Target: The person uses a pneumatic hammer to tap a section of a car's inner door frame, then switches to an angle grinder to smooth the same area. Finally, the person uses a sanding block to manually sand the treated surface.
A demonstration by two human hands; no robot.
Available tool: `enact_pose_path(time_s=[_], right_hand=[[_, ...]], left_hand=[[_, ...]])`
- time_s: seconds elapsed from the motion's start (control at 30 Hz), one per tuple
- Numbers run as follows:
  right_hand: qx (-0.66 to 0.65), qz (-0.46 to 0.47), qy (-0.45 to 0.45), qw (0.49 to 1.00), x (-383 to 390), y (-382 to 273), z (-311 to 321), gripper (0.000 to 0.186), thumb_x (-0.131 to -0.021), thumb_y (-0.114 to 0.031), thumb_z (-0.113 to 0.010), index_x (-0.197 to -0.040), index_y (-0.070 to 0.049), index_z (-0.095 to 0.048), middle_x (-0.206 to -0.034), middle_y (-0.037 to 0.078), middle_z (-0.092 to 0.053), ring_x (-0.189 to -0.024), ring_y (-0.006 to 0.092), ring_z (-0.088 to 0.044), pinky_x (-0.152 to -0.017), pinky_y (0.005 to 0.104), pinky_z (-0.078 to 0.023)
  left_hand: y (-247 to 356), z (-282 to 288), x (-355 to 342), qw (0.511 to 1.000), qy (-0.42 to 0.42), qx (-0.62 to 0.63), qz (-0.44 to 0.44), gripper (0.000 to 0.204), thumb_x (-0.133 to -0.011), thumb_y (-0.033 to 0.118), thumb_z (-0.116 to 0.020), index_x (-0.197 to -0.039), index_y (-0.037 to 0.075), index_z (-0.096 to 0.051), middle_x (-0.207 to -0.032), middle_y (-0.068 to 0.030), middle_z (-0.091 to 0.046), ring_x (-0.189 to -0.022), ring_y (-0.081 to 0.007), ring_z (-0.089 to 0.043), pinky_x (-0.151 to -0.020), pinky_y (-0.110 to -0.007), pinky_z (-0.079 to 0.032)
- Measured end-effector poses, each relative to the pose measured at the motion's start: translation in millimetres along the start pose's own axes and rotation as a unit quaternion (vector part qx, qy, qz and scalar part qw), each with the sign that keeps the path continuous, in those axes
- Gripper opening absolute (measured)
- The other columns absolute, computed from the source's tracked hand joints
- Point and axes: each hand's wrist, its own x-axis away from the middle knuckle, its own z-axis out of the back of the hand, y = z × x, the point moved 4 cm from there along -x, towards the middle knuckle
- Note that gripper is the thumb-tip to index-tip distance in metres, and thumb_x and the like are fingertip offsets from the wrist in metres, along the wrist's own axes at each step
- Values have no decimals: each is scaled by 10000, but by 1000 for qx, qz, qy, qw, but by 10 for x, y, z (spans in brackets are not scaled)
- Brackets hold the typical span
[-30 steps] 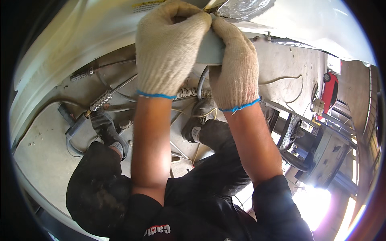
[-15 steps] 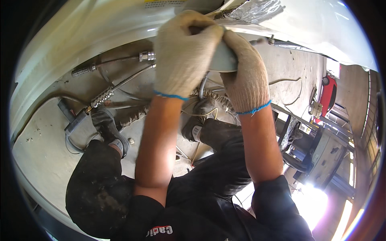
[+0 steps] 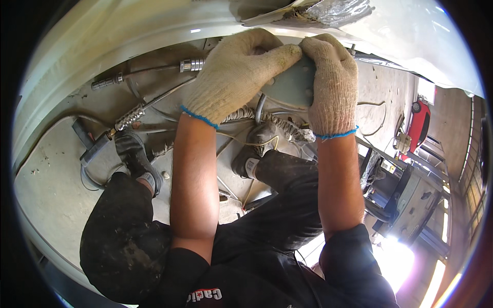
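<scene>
Both hands wear cream knit work gloves with blue cuffs. A thin grey-green sanding disc (image 3: 288, 86) with small round holes spans the gap between them. My left hand (image 3: 244, 69) pinches its upper left edge, with the thumb reaching across the top. My right hand (image 3: 335, 77) grips the right edge, fingers curled over it. The thumb tip of the left glove meets the right glove's fingers. Just above the hands runs the lower edge of a pale car body panel (image 3: 154, 38), with a crumpled silver film patch (image 3: 336, 13) on it.
Below lie a metal air gun (image 3: 131, 118) with a long rod, another rod tool (image 3: 108, 82), and a wrapped hose (image 3: 282, 123) among several cables. My shoes (image 3: 136, 154) stand near these. At right are a workbench or cart (image 3: 411, 200) and a red car (image 3: 420, 120).
Both hands have shifted slightly downward and apart, the right one to the right. More of the sanding disc and its holes shows between them.
</scene>
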Motion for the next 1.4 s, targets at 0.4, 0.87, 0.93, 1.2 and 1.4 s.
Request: enact_pose_path(time_s=[0.4, 0.87, 0.93, 1.2, 1.4], right_hand=[[-59, 46, -40, 996, -62, -12, -146, 259, -910, -264, -631, -934, -18, -708, -717, -27, -579, -638, 39, -494, -560, 208, -408], [-15, 174, -46, 984, -112, 78, -114, 380, -772, 54, -655, -1146, -17, -652, -1072, 167, -665, -1009, 284, -639, -861, 335, -513], [-57, 140, -65, 986, -107, 95, -137, 447, -750, 101, -662, -1180, -18, -637, -1140, 200, -670, -1080, 328, -660, -918, 363, -531], [146, 285, -57, 945, -46, -24, -136, 468, -740, 64, -699, -1196, -8, -623, -1153, 201, -666, -1107, 331, -646, -949, 371, -523], [228, 330, -22, 916, -25, -72, -141, 457, -743, 17, -734, -1185, 10, -618, -1098, 204, -670, -1054, 340, -654, -926, 365, -525]], left_hand=[[80, 73, 25, 989, 112, 51, -79, 264, -901, 258, -688, -965, 6, -729, -806, -46, -702, -718, -88, -614, -667, -253, -502], [171, 7, -30, 979, 165, 37, -110, 243, -899, 259, -703, -962, 24, -707, -721, -8, -644, -595, -51, -605, -484, -213, -518], [185, 4, -12, 979, 169, 19, -108, 241, -897, 254, -705, -951, 19, -709, -719, -10, -644, -594, -52, -600, -481, -213, -511], [225, 23, -10, 979, 176, 56, -90, 227, -886, 228, -716, -932, 6, -708, -739, -25, -662, -597, -75, -610, -485, -233, -509], [292, 80, -55, 979, 176, 78, -66, 223, -845, 201, -768, -948, 10, -715, -808, -44, -696, -668, -97, -656, -571, -224, -515]])
